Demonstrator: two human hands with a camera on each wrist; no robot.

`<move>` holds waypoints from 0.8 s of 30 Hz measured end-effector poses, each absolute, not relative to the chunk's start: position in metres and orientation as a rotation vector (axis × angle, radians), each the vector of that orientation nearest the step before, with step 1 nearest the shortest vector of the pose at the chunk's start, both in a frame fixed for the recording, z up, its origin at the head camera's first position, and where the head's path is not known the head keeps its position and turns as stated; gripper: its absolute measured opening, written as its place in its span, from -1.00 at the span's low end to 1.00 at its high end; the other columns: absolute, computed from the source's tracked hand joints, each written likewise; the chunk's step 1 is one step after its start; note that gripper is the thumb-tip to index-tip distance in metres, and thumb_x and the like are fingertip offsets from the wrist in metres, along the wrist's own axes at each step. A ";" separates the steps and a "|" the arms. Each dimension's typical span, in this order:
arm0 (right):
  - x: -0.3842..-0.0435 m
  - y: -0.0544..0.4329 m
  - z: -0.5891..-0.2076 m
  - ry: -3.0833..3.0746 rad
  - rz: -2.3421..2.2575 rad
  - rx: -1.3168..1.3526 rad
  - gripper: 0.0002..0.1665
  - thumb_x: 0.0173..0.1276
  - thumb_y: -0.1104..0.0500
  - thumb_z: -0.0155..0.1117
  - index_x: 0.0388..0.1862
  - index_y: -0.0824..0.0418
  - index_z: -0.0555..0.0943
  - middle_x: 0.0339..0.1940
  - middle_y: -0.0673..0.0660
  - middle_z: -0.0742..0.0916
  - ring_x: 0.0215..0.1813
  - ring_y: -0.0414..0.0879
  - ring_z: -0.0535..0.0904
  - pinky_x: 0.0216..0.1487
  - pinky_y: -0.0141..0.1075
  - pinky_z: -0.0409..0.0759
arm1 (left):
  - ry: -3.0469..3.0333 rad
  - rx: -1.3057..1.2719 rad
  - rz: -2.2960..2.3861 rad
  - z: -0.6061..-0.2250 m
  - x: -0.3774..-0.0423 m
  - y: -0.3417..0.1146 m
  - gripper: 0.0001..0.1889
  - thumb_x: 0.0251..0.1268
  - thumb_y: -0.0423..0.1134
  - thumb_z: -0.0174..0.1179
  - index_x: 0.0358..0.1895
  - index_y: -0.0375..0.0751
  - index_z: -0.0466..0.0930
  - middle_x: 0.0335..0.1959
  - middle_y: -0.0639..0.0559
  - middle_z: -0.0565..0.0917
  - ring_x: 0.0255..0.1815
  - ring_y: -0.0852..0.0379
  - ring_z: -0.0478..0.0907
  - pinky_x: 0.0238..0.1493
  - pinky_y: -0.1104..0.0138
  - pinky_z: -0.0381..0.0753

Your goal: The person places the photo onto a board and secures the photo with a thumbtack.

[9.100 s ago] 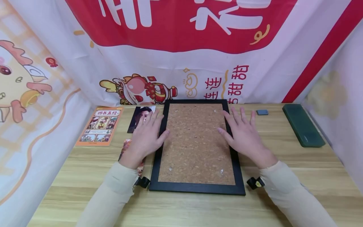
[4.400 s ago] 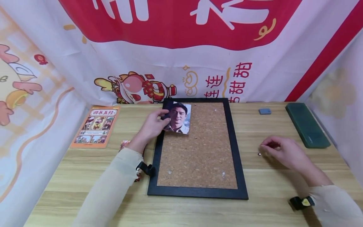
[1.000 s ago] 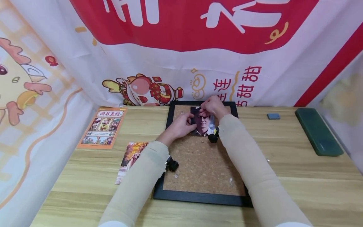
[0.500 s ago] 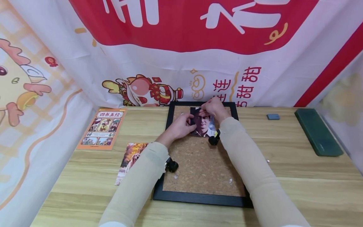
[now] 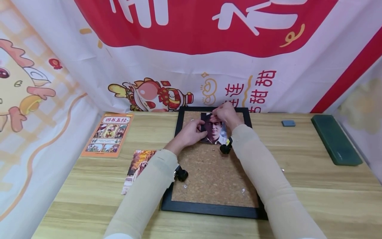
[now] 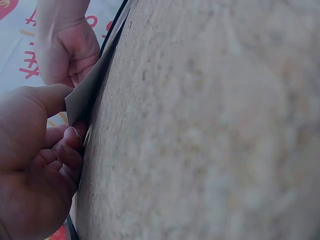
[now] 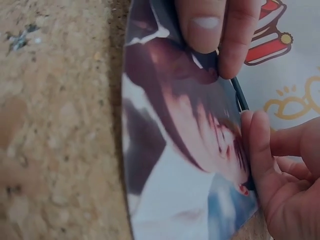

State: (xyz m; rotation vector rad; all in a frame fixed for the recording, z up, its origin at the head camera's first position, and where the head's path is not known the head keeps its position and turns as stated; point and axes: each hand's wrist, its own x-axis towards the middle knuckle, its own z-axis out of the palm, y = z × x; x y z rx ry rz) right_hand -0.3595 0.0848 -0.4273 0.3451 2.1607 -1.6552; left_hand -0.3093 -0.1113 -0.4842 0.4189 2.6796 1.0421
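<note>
A portrait photo [image 5: 213, 131] lies against the upper part of a black-framed cork board [image 5: 215, 176], which is flat on the table. My left hand [image 5: 189, 132] holds the photo's left edge between thumb and fingers. In the left wrist view a corner of the photo [image 6: 82, 102] lifts off the cork beside my thumb. My right hand [image 5: 227, 114] is curled at the photo's top edge, fingertips pinched together. What they pinch is hidden; it appears to be a small pushpin. The right wrist view shows my right fingertips touching the photo's top.
A dog photo [image 5: 138, 169] lies left of the board, partly under my left sleeve. Further left is an orange booklet [image 5: 108, 135]. A small shiny pin [image 5: 282, 170], a blue eraser [image 5: 288, 123] and a green case [image 5: 336, 140] are to the right. Clear pins [image 5: 243, 191] dot the cork.
Earlier both hands lay open on the board; then my left hand brought the portrait photo from the table onto the cork, and my right hand came from the table's right. Nearly still this last second.
</note>
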 end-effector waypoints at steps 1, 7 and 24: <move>-0.360 0.085 -0.428 2.162 -1.657 0.345 -0.70 0.64 0.35 0.15 0.20 0.51 0.63 -0.41 0.12 0.78 -0.50 -0.15 0.78 -0.27 -0.31 0.80 | 2.677 0.417 1.042 -0.483 -0.309 -0.111 -0.41 0.50 -0.02 0.35 0.48 -0.17 0.52 -0.10 0.01 0.64 -0.16 0.11 0.59 -0.14 0.26 0.59; -0.359 0.085 -0.425 2.171 -1.639 0.361 -0.76 0.64 0.34 0.16 0.15 0.48 0.58 -0.40 0.14 0.77 -0.51 -0.13 0.77 -0.30 -0.29 0.80 | 2.645 0.424 1.072 -0.469 -0.300 -0.110 -0.41 0.50 -0.08 0.35 0.47 -0.24 0.51 -0.10 -0.04 0.65 -0.17 0.11 0.59 -0.15 0.27 0.59; -0.359 0.085 -0.430 2.464 -1.364 0.331 -0.60 0.52 0.21 0.40 0.19 0.43 0.59 -0.65 -0.04 0.62 -0.68 -0.23 0.53 -0.52 -0.37 0.58 | 2.700 0.487 1.012 -0.483 -0.307 -0.110 -0.42 0.49 -0.07 0.36 0.45 -0.21 0.51 -0.19 -0.04 0.60 -0.22 0.05 0.54 -0.22 0.25 0.51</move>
